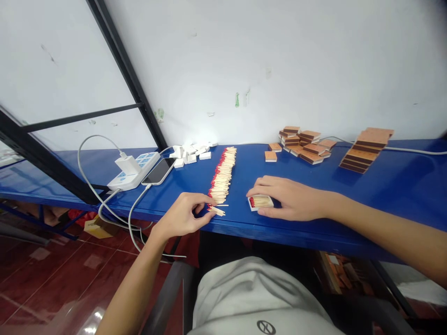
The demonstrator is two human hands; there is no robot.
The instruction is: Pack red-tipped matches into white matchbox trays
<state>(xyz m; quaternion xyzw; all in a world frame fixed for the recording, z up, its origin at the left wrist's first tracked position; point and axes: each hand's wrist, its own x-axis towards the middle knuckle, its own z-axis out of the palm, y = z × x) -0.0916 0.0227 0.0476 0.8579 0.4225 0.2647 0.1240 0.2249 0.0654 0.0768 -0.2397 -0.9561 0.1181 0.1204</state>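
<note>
My left hand (187, 214) pinches a few red-tipped matches (218, 211) at the near end of a long row of matches (223, 174) on the blue table. The thumb and index finger close on their red heads. My right hand (286, 197) rests around a small white matchbox tray (254, 209), thumb on its near side and fingers on its far side. Matches (261, 201) lie in that tray with their red heads to the left. Part of the tray's right end is hidden by the hand.
White empty trays (190, 152) are heaped behind the row. Brown matchboxes (302, 144) are piled at the back right, beside a leaning stack of brown sleeves (366, 150). A phone (159, 171) and a power strip (134, 171) with white cables lie left, near a black metal post (75, 174).
</note>
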